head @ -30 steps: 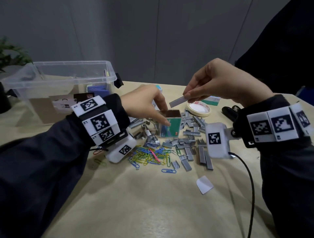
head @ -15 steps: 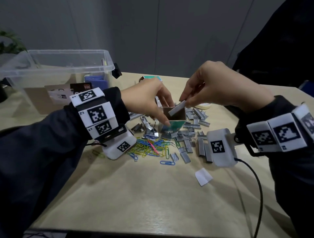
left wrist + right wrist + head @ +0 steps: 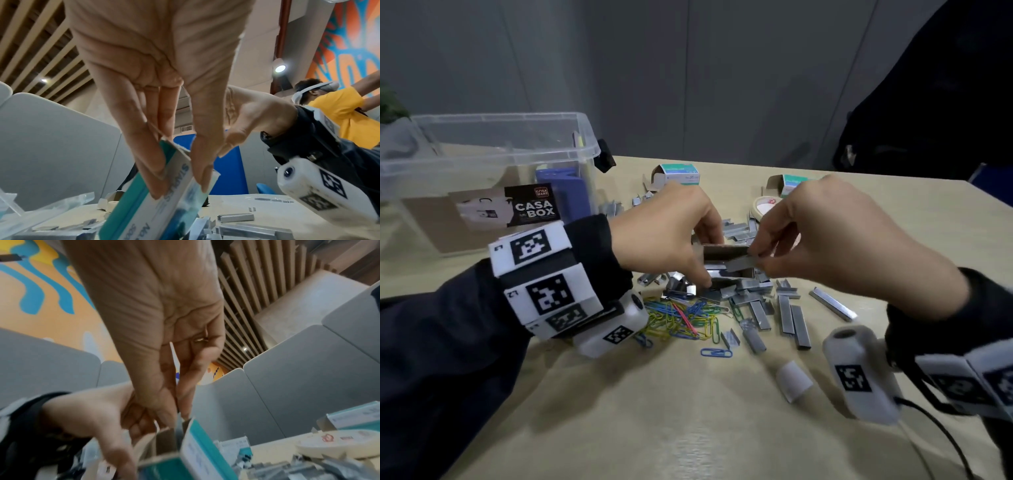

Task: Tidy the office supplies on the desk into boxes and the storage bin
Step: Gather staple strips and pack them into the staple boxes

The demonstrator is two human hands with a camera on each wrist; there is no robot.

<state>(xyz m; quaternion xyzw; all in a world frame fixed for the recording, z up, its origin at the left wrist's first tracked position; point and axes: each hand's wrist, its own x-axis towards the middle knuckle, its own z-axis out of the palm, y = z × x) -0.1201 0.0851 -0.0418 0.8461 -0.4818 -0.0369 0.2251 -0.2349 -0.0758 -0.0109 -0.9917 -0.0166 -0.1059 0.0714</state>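
Since a second ago the right hand [image 3: 835, 236] has lowered its grey metal staple strip [image 3: 743, 263] into the small teal-and-white cardboard staple box [image 3: 164, 194].
Left hand [image 3: 664, 233] grips that box; right pinches the strip. Two more such boxes lie beyond the hands, loose staples and coloured paper clips [image 3: 685, 318] beneath, one clear plastic storage bin [image 3: 493, 164] left, on a beige table [image 3: 688, 428].

Grey partition panels [image 3: 688, 78] stand behind the beige counter [image 3: 688, 428] at twelve o'clock. Overhead, a slatted wood ceiling [image 3: 41, 53] with round lights [image 3: 280, 68]. An orange and blue mural [image 3: 51, 288] covers the wall; green plant leaves [image 3: 390, 106] peek in at ten o'clock.
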